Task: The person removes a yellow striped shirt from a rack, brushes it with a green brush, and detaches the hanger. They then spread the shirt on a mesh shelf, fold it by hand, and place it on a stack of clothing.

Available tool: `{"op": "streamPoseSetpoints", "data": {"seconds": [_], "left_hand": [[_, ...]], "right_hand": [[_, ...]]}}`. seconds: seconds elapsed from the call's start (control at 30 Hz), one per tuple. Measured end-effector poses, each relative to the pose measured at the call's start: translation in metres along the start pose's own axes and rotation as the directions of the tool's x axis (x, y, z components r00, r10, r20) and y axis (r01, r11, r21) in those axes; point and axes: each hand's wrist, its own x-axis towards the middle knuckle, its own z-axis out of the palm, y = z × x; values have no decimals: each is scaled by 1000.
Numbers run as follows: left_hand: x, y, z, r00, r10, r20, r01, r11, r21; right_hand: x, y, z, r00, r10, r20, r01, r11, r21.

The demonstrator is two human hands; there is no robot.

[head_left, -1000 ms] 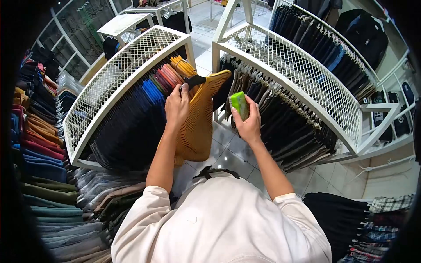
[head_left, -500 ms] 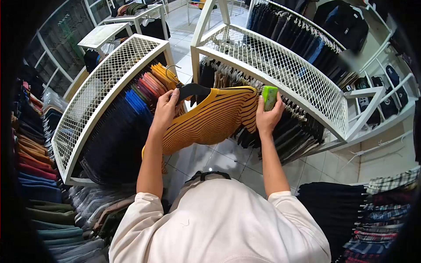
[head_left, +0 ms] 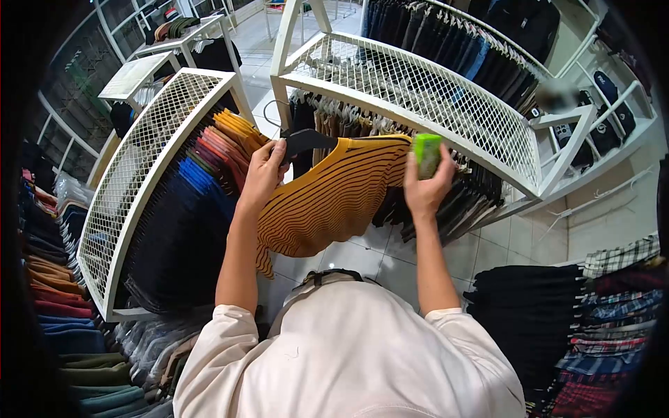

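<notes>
My left hand (head_left: 265,171) is closed on the shoulder end of a black clothes hanger (head_left: 306,142), its metal hook pointing up and left. From the hanger droops a mustard-yellow top with thin black stripes (head_left: 324,202), spread at a slant between my arms. My right hand (head_left: 428,184) grips a small bright green block (head_left: 427,155) with a dull greyish-green face, slightly smeared by motion; its exact kind does not show. The block is at the top's far shoulder, overlapping the edge of the sleeve in this view.
White mesh-topped racks stand to the left (head_left: 150,167) and right (head_left: 425,83), packed with hanging clothes. Folded plaid shirts (head_left: 617,320) and dark trousers (head_left: 526,334) lie at the lower right. Colourful garments (head_left: 59,285) line the left side. Tiled floor (head_left: 362,261) shows below the top.
The striped top has swung lower and opened out more, showing more of its front. My right hand with the green block has shifted slightly. The racks have moved left in view.
</notes>
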Motion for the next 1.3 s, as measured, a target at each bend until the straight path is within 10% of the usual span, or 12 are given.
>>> {"op": "streamPoseSetpoints", "data": {"seconds": [0.13, 0.33, 0.57, 0.8, 1.03, 1.3], "left_hand": [[2, 4, 21, 1000, 6, 30, -6, 1000, 20], [8, -7, 13, 995, 97, 29, -98, 994, 36], [6, 5, 35, 995, 71, 76, -74, 996, 39], [10, 2, 33, 988, 132, 82, -136, 990, 46], [10, 11, 50, 980, 146, 132, -157, 985, 76], [-3, 28, 46, 952, 263, 157, -291, 938, 191]], "right_hand": [[-12, -44, 10, 940, -266, 213, 238, 960, 150], [2, 39, -4, 994, 100, -51, -107, 981, -160], [-3, -41, -7, 981, -127, 149, 104, 983, 148], [10, 37, -25, 992, 97, -78, -110, 978, -177], [1, -30, -21, 984, -135, 117, 128, 990, 63], [10, 64, -51, 980, 198, -23, -199, 967, -162]]}}
